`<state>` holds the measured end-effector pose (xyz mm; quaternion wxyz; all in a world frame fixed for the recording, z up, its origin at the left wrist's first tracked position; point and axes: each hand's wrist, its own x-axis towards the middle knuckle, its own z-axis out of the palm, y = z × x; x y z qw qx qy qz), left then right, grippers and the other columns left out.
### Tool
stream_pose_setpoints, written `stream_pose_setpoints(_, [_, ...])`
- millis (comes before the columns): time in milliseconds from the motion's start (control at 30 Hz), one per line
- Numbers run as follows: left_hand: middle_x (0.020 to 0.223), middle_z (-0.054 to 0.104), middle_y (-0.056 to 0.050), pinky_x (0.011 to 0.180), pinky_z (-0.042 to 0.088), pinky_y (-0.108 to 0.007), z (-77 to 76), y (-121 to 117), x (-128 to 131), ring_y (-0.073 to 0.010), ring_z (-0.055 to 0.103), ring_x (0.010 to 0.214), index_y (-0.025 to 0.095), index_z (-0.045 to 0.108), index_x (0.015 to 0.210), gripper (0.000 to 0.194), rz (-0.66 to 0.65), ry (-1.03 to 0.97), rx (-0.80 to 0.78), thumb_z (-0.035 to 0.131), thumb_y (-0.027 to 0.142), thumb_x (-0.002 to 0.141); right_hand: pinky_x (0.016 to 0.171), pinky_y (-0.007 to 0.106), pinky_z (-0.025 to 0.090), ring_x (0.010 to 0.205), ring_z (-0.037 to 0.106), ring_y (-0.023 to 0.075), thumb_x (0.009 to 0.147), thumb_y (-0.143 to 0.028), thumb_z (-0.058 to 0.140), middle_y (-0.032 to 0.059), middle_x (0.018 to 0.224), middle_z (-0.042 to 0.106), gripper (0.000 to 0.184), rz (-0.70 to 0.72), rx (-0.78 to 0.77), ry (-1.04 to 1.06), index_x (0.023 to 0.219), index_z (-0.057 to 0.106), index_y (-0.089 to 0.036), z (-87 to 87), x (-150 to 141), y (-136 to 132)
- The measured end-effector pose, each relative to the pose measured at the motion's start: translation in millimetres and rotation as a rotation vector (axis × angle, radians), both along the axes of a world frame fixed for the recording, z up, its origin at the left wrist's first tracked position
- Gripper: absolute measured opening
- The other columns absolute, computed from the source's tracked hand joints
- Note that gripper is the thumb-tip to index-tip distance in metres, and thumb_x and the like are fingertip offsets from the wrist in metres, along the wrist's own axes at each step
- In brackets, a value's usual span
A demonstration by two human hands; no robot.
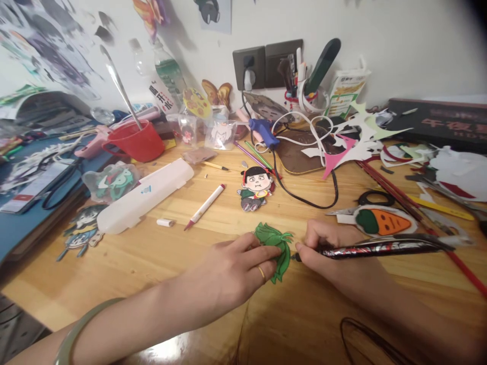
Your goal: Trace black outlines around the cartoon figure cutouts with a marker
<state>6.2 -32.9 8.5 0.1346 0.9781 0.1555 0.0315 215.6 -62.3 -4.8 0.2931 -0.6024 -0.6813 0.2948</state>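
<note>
My left hand (236,263), with a ring on one finger, holds down a green leafy cutout (280,263) with dark outlines on the wooden table. Its fingers press over the cutout's left and lower part. My right hand (323,246) grips a black pen-shaped tool (380,247) with red and white markings. The tool's dark tip points left and sits at or just beside the cutout's right edge; I cannot tell whether they touch. Beyond my hands lies a cartoon figure cutout (255,190). An uncapped marker (204,207) is left of it, its cap (165,222) farther left.
A carrot cutout (386,221) lies beside scissors (375,198) at the right. A blue glue gun (264,134) with its black cord stands behind. At the left are a white plastic case (146,195) and a red mug (135,141). A thin dark cable (365,339) loops at the lower right.
</note>
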Motion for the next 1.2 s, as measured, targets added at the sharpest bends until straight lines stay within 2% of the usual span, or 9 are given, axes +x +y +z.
stream_pose_setpoints(467, [0.125,0.048,-0.011,0.081,0.048,-0.033,1.3,0.0,0.3,-0.0206,0.047,0.099,0.010,0.053,0.109,0.027,-0.004,0.007,0.012,0.031,0.015,0.094,0.039,0.022,0.024,0.043,0.032,0.0082,0.068,-0.012,0.051,-0.0064,0.045,0.036,0.025,0.028,-0.023,0.018,0.050,0.035,-0.020,3.7,-0.2,1.3])
stream_pose_setpoints(1067, [0.124,0.049,-0.011,0.081,0.048,-0.033,1.1,1.6,2.5,-0.0209,0.048,0.099,0.010,0.054,0.108,0.027,-0.011,0.009,0.030,0.031,0.014,0.094,0.041,0.022,0.026,0.045,0.037,0.0093,0.068,-0.011,0.051,-0.0057,0.047,0.041,0.024,0.060,-0.032,0.031,0.052,0.036,-0.020,-2.1,-0.6,-1.1])
stream_pose_setpoints(1200, [0.123,0.049,-0.010,0.080,0.048,-0.033,2.2,0.8,1.9,-0.0213,0.047,0.098,0.010,0.054,0.107,0.029,-0.013,0.020,0.025,0.029,0.014,0.094,0.041,0.022,0.026,0.044,0.035,0.0092,0.070,-0.012,0.051,-0.0059,0.047,0.039,0.025,0.058,-0.035,0.024,0.052,0.035,-0.021,-0.8,-0.3,-1.1])
